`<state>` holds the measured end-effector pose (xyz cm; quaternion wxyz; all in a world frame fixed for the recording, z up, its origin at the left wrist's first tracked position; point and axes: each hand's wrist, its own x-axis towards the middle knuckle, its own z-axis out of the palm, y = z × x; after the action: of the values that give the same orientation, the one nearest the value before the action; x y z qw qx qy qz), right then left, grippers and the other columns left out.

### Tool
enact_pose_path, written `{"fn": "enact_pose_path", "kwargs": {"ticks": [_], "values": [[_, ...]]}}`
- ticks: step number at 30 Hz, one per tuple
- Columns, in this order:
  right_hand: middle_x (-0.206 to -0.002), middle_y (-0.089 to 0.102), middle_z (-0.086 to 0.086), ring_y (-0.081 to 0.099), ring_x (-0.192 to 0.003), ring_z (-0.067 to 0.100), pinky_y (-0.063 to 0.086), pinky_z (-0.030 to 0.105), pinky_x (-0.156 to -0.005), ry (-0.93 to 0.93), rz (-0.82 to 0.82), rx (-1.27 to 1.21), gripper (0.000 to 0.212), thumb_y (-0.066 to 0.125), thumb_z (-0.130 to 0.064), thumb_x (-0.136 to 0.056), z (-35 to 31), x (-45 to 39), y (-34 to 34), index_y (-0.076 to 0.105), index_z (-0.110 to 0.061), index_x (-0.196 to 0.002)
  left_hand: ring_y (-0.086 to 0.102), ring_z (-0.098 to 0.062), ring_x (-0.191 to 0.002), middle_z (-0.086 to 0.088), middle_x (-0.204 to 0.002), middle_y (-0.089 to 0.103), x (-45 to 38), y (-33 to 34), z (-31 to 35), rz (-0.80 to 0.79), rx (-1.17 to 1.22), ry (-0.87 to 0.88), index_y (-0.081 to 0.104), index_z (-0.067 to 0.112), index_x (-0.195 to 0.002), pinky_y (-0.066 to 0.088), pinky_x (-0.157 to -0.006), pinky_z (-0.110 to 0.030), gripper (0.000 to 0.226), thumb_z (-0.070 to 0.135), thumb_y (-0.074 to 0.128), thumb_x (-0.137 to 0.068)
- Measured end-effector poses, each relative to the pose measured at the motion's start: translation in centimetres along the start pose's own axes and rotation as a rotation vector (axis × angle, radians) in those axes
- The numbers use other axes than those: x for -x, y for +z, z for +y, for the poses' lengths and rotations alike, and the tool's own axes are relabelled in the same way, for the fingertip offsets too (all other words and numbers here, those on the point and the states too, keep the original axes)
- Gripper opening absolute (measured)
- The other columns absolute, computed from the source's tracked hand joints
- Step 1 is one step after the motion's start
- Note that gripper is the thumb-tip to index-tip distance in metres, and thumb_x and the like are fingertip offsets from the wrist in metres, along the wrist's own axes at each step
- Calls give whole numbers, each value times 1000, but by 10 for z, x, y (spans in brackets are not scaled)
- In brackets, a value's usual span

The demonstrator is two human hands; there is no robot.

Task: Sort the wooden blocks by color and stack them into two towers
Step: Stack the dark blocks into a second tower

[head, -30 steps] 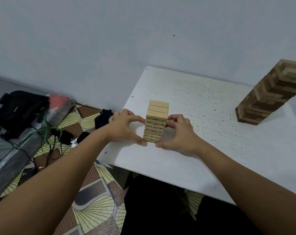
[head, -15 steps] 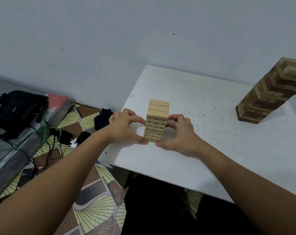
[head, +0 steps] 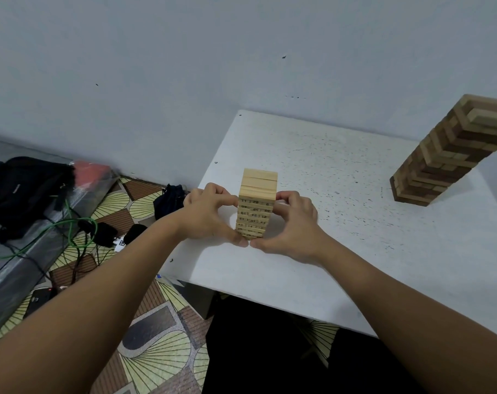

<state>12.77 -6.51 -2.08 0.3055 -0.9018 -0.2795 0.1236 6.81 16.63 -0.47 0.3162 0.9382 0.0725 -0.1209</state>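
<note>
1. Your left hand (head: 210, 216) and right hand (head: 291, 223) cup the light tower (head: 255, 206) from either side, fingers curled against its walls, thumbs meeting at its base.
2. That light tower stands upright near the counter's (head: 327, 265) front left edge, numbers printed on its blocks.
3. Well apart, at the far right, stands the dark tower (head: 446, 155) of mixed brown blocks.

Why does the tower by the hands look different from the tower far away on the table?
The light tower is all pale wood with numbers printed on it; the striped tower mixes brown and tan blocks. The left hand and right hand clasp the light tower; the striped tower stands untouched. Both stand on the white table.
</note>
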Motion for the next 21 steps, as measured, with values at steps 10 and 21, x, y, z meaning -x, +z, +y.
{"fn": "enact_pose_path", "kwargs": {"ticks": [10, 21], "values": [[-131, 33, -34, 16, -121, 3, 19, 40, -120, -49, 21, -46, 54, 82, -63, -68, -6, 4, 0, 52, -67, -114, 17, -13, -123, 27, -119, 33, 4, 7, 2, 62, -12, 50, 61, 65, -100, 11, -108, -26, 55, 75, 77, -49], [-131, 43, -28, 17, -121, 5, 19, 38, -118, -40, 19, -69, 50, 82, -62, -66, -8, 4, -3, 43, -74, -95, 21, -13, -125, 23, -120, 37, 0, 6, 4, 80, -6, 88, 68, 58, -99, 8, -106, -26, 65, 85, 72, -40]]}}
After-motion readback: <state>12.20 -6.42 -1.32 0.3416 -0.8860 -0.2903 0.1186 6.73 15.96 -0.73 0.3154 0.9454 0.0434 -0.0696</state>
